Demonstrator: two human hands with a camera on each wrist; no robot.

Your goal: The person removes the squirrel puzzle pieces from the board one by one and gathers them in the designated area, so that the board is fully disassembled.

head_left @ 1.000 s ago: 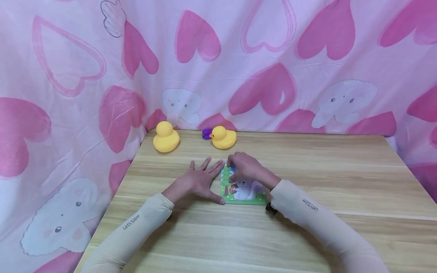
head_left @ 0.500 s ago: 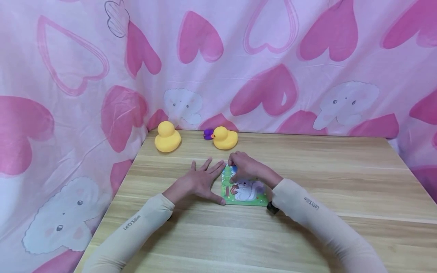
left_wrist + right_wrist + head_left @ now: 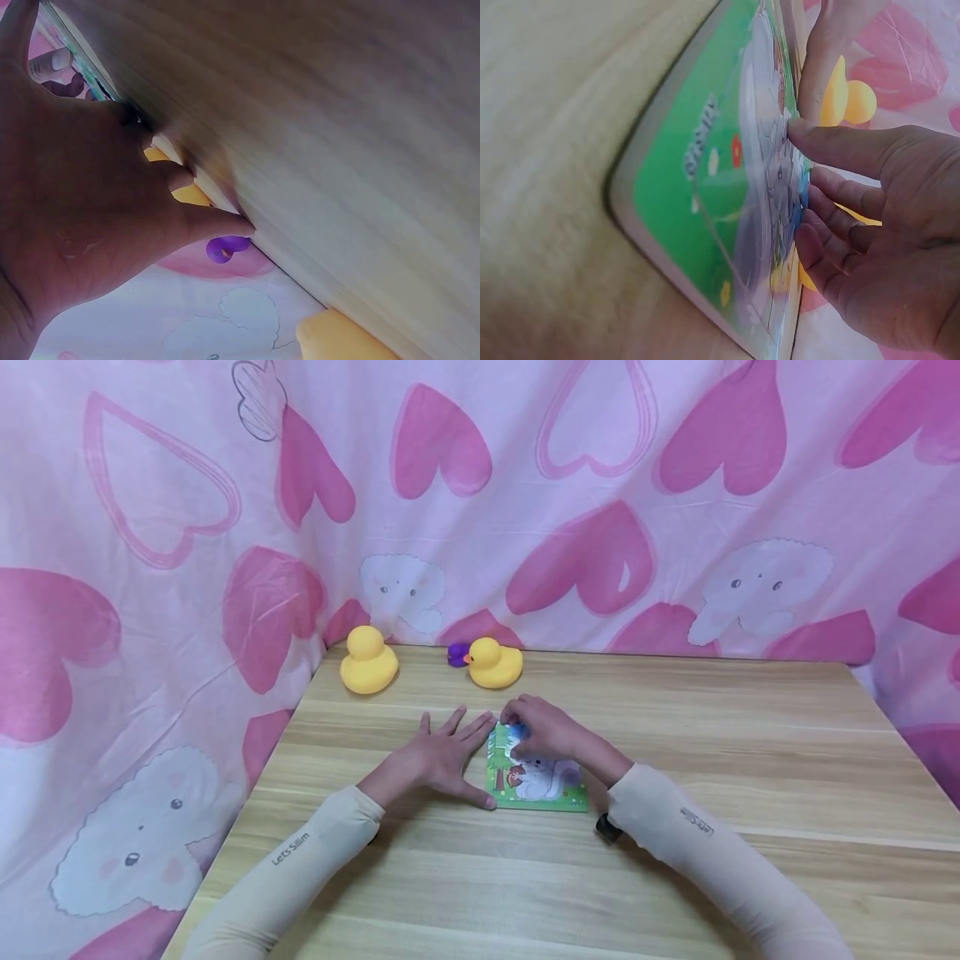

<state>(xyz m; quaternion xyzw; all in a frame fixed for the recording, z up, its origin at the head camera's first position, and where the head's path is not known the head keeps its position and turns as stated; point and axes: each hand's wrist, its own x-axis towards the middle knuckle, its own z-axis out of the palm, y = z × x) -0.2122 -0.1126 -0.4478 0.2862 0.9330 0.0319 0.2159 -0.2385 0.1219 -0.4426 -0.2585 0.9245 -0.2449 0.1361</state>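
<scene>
"Green-bordered picture board (image 3: 536, 789) — flat on the table (image 3: 480, 877), between left hand (image 3: 446, 760) and right hand (image 3: 542, 727). Fingers?"

"Left: spread on the table, thumb and forefinger tips at or just beside the board's left corners. Right: bent, tips down on the picture's far-left part. Pinching or merely touching? Can't tell."

"Risks?"

"Likeliest, judging from the pose: skidding of the board to the right, from a sideways push with bracing only on the left. Maybe also dislodging of any loose part under the right fingers, from uneven pressure."

"Hidden bits?"

"Far-right part of the board, under right hand and wrist. Fingertip contact — blocked from above, nearly edge-on in the right wrist view. Blue patch (image 3: 805, 187) there: print or separate piece, unclear. Left wrist view: dim, board just a sliver. Forearms cut off below."
</scene>
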